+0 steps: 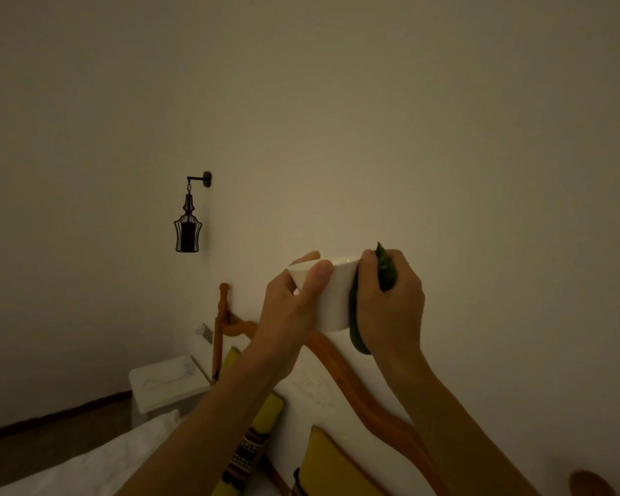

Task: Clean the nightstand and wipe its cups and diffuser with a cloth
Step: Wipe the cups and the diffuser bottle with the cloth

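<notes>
Forearms: we see both ours rising from the bottom edge toward the cup, crossing above the yellow cushions [332,463] and the curved wooden headboard [351,374].
Cup: we take the white vessel [332,295] to be one of the nightstand's cups; we hold it up in the air in front of the bare wall, lying on its side.
Long axis: it runs roughly left to right between our two hands, one end under each.
Left hand: our left hand [290,306] curls round the left end, thumb across the near side and fingertips showing over the far rim, a firm clasp on the cup.
Right hand: our right hand [387,302] bunches the green cloth [385,270] and presses it flat against the cup's right end; fingers are folded round the cloth.
Cloth against cup: touching, wedged between palm and end face; we cannot tell if that end is the base or the mouth.
Nearer hand: both sit at the cup, so the left can turn it while the right rubs.
Nightstand: the pale tabletop [167,384] lies below and left of the cup, well apart, beside the headboard post.
Lantern: a dark wall lamp [188,227] hangs up and left of the cup.
Step, as we judge it: wiping this cup; the rest is unseen.
</notes>
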